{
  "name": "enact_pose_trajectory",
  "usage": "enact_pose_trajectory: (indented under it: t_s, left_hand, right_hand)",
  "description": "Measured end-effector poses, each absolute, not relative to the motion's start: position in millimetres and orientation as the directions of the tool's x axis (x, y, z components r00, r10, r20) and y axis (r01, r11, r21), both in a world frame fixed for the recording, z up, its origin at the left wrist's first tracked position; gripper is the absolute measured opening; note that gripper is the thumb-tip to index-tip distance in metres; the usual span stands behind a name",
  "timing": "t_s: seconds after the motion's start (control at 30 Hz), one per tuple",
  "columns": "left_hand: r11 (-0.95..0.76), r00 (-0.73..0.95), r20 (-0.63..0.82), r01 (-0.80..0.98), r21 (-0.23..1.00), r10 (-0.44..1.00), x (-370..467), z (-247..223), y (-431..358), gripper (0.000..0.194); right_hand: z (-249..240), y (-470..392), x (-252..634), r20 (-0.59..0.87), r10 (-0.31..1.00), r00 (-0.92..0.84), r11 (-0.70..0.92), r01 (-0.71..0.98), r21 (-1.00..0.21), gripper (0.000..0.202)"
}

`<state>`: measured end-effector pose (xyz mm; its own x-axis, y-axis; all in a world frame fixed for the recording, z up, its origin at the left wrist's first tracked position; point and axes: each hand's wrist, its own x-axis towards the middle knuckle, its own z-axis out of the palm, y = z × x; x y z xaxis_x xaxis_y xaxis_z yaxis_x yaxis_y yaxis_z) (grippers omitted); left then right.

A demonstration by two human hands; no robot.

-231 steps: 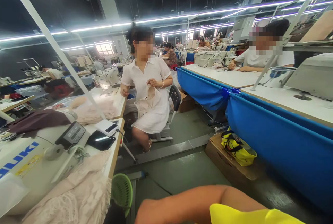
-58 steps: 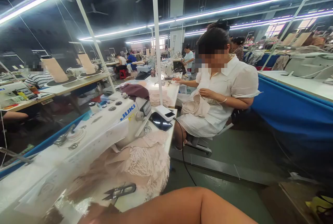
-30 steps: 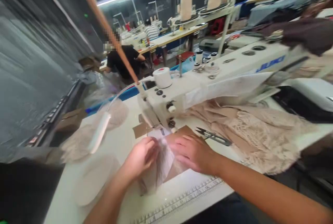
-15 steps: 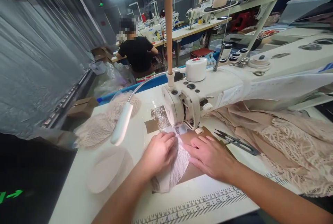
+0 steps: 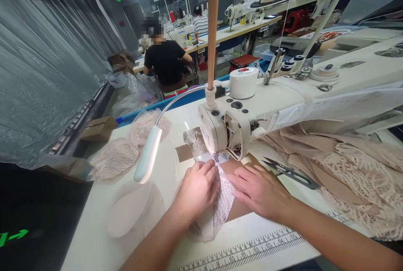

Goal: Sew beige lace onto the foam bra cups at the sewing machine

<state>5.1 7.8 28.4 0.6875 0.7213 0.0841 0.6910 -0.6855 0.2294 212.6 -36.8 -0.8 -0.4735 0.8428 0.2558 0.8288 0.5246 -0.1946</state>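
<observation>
A white lace piece (image 5: 224,204) lies under the needle area of the sewing machine (image 5: 217,130), its near end tapering toward me. My left hand (image 5: 200,187) rests on the left side of the lace, fingers bent and pressed together on it close to the presser foot. Its thumb is partly hidden. On the right, my right hand (image 5: 262,191) lies with fingers apart, the fingertips touching the right edge of the lace over a brown plate (image 5: 241,210). Black thread snips (image 5: 291,172) lie beyond my right hand.
Beige lace fabric (image 5: 355,174) is heaped right of the machine. Lace cups (image 5: 115,157) and a pale oval pad (image 5: 129,212) lie left. A lamp (image 5: 147,155) hangs over the table's left side. A printed ruler (image 5: 248,250) runs along the front. A person (image 5: 165,61) sits ahead.
The view has shifted slightly, so the machine and both hands appear a little further right. Both hands keep their places on the lace, with the left fingers still near the presser foot.
</observation>
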Motion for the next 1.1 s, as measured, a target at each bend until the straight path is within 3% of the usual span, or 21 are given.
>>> enact_pose_trajectory:
  t_s: [0.27, 0.37, 0.6, 0.77, 0.87, 1.1]
  left_hand:
    - [-0.702, 0.711, 0.025, 0.687, 0.189, 0.703, 4.2, 38.1, -13.9, 0.011]
    - [-0.686, 0.695, 0.012, 0.707, 0.175, 0.719, 4.9, 34.4, -16.0, 0.019]
    - [-0.652, 0.710, 0.036, 0.624, 0.430, 0.703, -5.3, 33.3, -6.5, 0.012]
    - [-0.620, 0.710, 0.036, 0.588, 0.519, 0.704, -10.3, 34.4, -1.2, 0.011]
    - [-0.670, 0.745, 0.067, 0.553, 0.496, 0.664, -11.9, 32.4, -0.3, 0.005]
    - [-0.841, 0.866, 0.048, 0.469, 0.269, 0.498, -12.0, 26.1, -5.6, 0.029]
  right_hand:
    - [2.7, -40.2, 221.5, 0.326, 0.812, -0.484, 0.582, 0.709, -0.398, 0.032]
    - [3.0, -39.8, 223.6, 0.341, 0.839, -0.424, 0.543, 0.701, -0.463, 0.032]
    - [3.5, -39.8, 225.4, 0.317, 0.839, -0.442, 0.544, 0.701, -0.462, 0.030]
    - [6.6, -47.6, 223.5, 0.212, 0.728, -0.652, 0.680, 0.649, -0.341, 0.026]
    - [10.1, -55.7, 222.3, 0.149, 0.709, -0.689, 0.694, 0.644, -0.322, 0.024]
    - [8.2, -70.4, 219.3, 0.224, 0.754, -0.617, 0.656, 0.699, -0.284, 0.027]
